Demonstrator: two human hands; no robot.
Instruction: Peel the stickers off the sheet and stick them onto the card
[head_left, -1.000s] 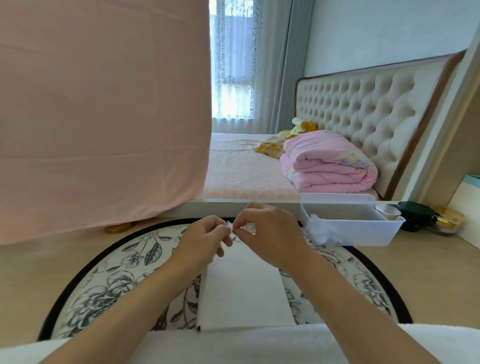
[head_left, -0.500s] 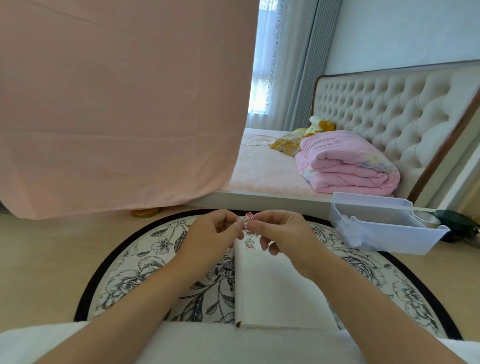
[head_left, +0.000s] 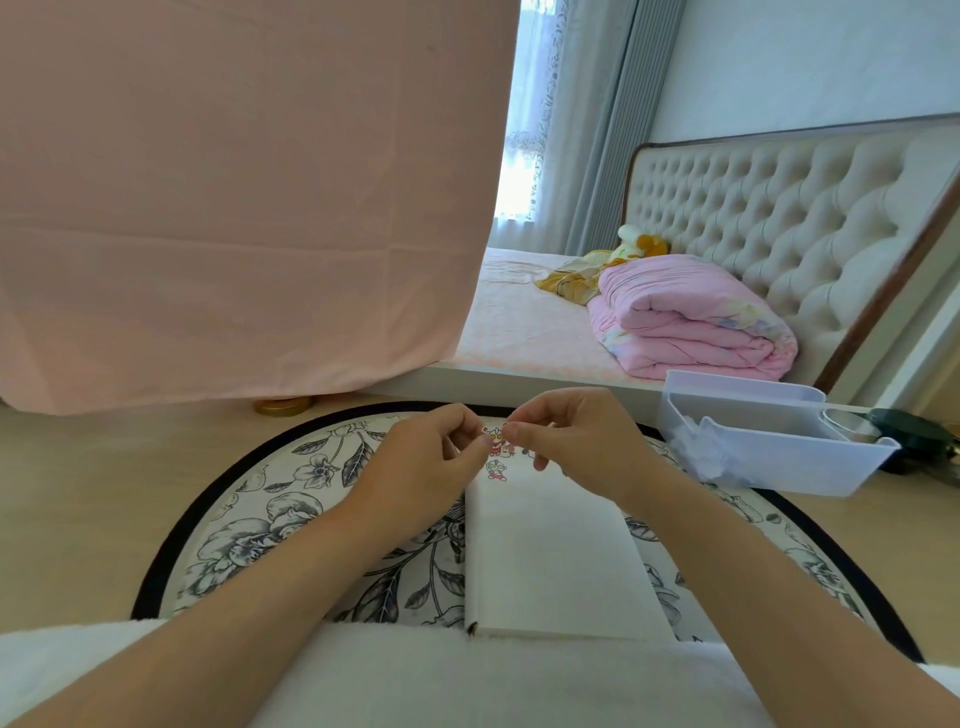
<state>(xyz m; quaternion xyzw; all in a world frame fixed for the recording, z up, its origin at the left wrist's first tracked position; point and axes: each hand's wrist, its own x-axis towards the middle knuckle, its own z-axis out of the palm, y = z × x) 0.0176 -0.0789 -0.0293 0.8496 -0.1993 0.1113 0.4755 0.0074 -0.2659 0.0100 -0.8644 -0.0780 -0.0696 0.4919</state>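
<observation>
left hand: thumb and forefinger pinch a small sticker piece | right hand: pinches the same piece from the other side, fingertips nearly meeting | piece: over far end of white card | card: on flowered rug, one sticker on its far end

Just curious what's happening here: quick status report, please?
Left hand and right hand both pinching a small sticker piece above the far end of the card. One sticker already stuck there. White bin off right, clear of it.
</observation>
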